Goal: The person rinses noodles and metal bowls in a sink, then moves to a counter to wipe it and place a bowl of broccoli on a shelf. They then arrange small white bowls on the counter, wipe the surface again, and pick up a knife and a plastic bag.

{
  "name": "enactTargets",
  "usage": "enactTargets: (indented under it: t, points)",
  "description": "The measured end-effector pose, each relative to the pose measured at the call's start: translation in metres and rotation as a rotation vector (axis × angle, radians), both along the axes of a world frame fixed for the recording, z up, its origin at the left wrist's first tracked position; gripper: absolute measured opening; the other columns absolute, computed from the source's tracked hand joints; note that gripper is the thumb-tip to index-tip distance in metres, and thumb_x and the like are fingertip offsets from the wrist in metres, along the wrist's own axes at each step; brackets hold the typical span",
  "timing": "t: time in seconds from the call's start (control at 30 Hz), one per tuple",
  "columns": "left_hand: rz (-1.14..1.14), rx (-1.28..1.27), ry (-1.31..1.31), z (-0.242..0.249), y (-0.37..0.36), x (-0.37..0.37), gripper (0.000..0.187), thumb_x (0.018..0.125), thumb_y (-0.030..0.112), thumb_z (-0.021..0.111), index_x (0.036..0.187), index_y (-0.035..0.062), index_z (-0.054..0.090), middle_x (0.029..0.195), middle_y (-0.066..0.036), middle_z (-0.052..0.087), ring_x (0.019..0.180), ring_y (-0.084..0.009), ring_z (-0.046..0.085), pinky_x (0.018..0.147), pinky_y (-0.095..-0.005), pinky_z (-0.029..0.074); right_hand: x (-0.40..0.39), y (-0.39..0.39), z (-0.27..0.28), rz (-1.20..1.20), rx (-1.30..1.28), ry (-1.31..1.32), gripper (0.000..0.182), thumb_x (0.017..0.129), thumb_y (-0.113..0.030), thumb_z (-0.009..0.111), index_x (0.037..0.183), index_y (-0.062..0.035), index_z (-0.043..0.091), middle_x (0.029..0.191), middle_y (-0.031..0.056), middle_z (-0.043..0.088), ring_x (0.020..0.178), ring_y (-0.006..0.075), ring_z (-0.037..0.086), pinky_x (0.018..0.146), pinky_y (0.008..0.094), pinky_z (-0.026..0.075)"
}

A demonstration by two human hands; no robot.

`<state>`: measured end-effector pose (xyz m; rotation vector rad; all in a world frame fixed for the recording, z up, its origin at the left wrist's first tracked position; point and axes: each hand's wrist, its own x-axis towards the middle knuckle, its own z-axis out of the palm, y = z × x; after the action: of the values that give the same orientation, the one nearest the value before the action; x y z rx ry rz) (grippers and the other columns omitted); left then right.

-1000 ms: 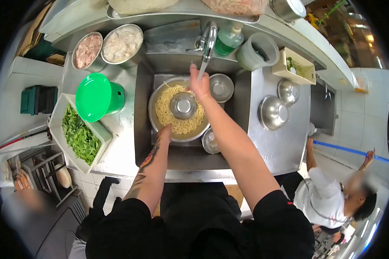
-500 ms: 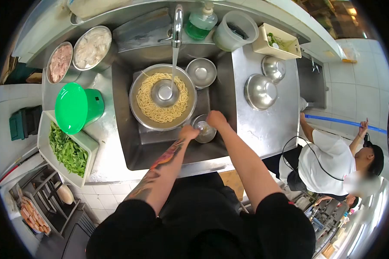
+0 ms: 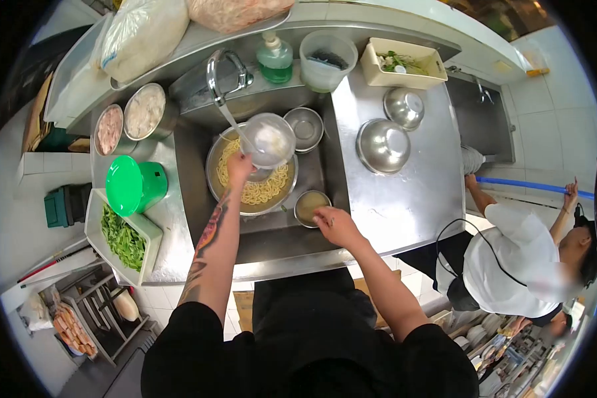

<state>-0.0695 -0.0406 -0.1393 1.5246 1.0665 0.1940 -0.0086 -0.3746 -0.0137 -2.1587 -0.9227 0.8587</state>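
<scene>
Tilting toward the tap [image 3: 220,69], the clear lid [image 3: 267,140] hangs from the left hand [image 3: 239,166].

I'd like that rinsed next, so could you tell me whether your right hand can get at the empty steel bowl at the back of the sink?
Probably yes: the right hand is free, and the empty steel bowl lies uncovered, nothing blocking the way.

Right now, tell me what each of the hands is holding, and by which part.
The left hand holds a clear bowl by its near rim, under the tap's stream above the noodles. The right hand touches the near rim of a small bowl in the sink; a firm hold cannot be told.
</scene>
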Motion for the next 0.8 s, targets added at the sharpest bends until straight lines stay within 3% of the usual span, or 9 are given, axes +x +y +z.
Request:
enactTargets:
  t: [0.07, 0.13, 0.23, 0.4, 0.5, 0.63, 0.7, 0.8]
  points:
    - [0.001, 0.063, 0.025, -0.011, 0.006, 0.002, 0.025, 0.088, 0.005, 0.057, 0.108, -0.0084, 0.063, 0.086, -0.016, 0.070, 0.070, -0.0249, 0.072, 0.057, -0.0354, 0.061, -0.008, -0.004, -0.001, 0.060, 0.006, 0.027, 0.022, 0.092, -0.021, 0.060, 0.105, -0.0042, 0.066, 0.097, 0.0185, 0.067, 0.092, 0.0390, 0.064, 0.080, 0.0461, 0.051]
    - [0.322, -0.144, -0.202, -0.015, -0.004, 0.001, 0.029, 0.089, 0.003, 0.054, 0.115, -0.0089, 0.059, 0.098, -0.019, 0.068, 0.076, -0.0289, 0.072, 0.062, -0.0372, 0.063, -0.013, -0.010, 0.000, 0.106, 0.028, 0.009, 0.021, 0.092, -0.020, 0.061, 0.105, -0.0040, 0.066, 0.097, 0.0182, 0.067, 0.091, 0.0382, 0.064, 0.080, 0.0458, 0.051]
    - [0.316, -0.281, -0.150, -0.013, -0.020, -0.026, 0.033, 0.090, 0.003, 0.051, 0.120, -0.0105, 0.054, 0.106, -0.022, 0.066, 0.083, -0.0321, 0.071, 0.069, -0.0365, 0.064, -0.014, -0.020, 0.008, 0.118, 0.107, 0.045, 0.020, 0.091, -0.018, 0.063, 0.103, -0.0026, 0.066, 0.096, 0.0173, 0.068, 0.090, 0.0365, 0.065, 0.079, 0.0446, 0.052]
    - [0.359, -0.247, -0.143, -0.009, 0.002, -0.037, 0.034, 0.087, 0.002, 0.052, 0.119, -0.0110, 0.054, 0.107, -0.024, 0.064, 0.084, -0.0328, 0.071, 0.066, -0.0400, 0.064, -0.005, -0.029, 0.003, 0.112, 0.071, 0.005, 0.019, 0.091, -0.018, 0.062, 0.102, -0.0038, 0.066, 0.093, 0.0173, 0.067, 0.090, 0.0374, 0.064, 0.078, 0.0452, 0.051]
    - [0.176, -0.228, -0.026, 0.000, -0.010, -0.022, 0.034, 0.087, 0.003, 0.051, 0.118, -0.0123, 0.051, 0.112, -0.027, 0.062, 0.086, -0.0368, 0.070, 0.063, -0.0408, 0.065, 0.010, -0.008, -0.001, 0.140, 0.032, -0.047, 0.018, 0.091, -0.019, 0.061, 0.102, -0.0048, 0.067, 0.092, 0.0180, 0.067, 0.090, 0.0387, 0.064, 0.078, 0.0464, 0.051]
    - [0.213, -0.139, -0.090, 0.015, 0.013, -0.030, 0.033, 0.088, 0.004, 0.051, 0.118, -0.0100, 0.053, 0.113, -0.026, 0.062, 0.087, -0.0369, 0.070, 0.061, -0.0427, 0.065, 0.022, 0.013, 0.003, 0.090, 0.123, -0.040, 0.020, 0.091, -0.020, 0.060, 0.102, -0.0050, 0.066, 0.094, 0.0191, 0.068, 0.091, 0.0405, 0.063, 0.078, 0.0480, 0.051]
    - [0.126, 0.149, 0.018, 0.028, 0.025, -0.031, 0.029, 0.087, 0.005, 0.052, 0.113, -0.0065, 0.055, 0.108, -0.024, 0.063, 0.083, -0.0345, 0.071, 0.059, -0.0421, 0.065, 0.022, 0.012, 0.006, 0.061, 0.113, -0.017, 0.020, 0.091, -0.021, 0.060, 0.102, -0.0053, 0.066, 0.095, 0.0189, 0.068, 0.091, 0.0404, 0.063, 0.078, 0.0481, 0.051]
    - [-0.071, 0.068, 0.018, 0.017, 0.040, -0.006, 0.032, 0.085, 0.004, 0.053, 0.116, -0.0018, 0.056, 0.106, -0.024, 0.065, 0.084, -0.0334, 0.072, 0.060, -0.0416, 0.063, 0.018, 0.001, -0.002, 0.052, 0.057, -0.013, 0.020, 0.092, -0.021, 0.060, 0.103, -0.0062, 0.067, 0.095, 0.0184, 0.068, 0.091, 0.0399, 0.064, 0.078, 0.0481, 0.051]
